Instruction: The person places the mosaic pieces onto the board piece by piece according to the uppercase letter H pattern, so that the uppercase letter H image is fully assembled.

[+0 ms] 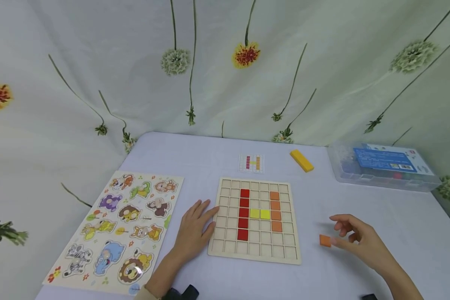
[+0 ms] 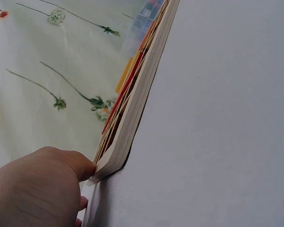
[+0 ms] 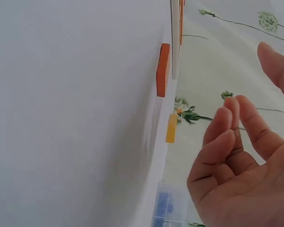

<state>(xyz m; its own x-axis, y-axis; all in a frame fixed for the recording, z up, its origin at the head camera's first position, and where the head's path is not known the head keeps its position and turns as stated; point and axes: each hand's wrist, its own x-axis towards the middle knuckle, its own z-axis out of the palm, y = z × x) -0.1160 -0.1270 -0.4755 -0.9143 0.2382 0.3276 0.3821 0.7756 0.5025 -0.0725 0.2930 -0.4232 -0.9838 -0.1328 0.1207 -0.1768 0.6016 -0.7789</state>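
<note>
A wooden grid board [image 1: 230, 248] lies mid-table with a column of red square tiles [image 1: 243, 212], two yellow tiles [image 1: 260, 213] and a shorter column of orange tiles [image 1: 275, 211] set in its cells. My left hand [image 1: 196, 229] rests at the board's left edge, fingers spread, its tips touching the rim. One loose orange tile [image 1: 325, 240] lies on the cloth right of the board; in the right wrist view it sits apart from the hand. My right hand [image 1: 360, 241] hovers just beside that tile, fingers loosely bent and thumb apart, with nothing held.
An animal puzzle board [image 1: 135, 225] lies at the left. Behind the grid are a small pattern card [image 1: 251, 163] and a yellow block [image 1: 301, 161]. A clear plastic case [image 1: 384, 166] with a blue label stands at the back right, near the hanging flowered cloth [image 1: 217, 83].
</note>
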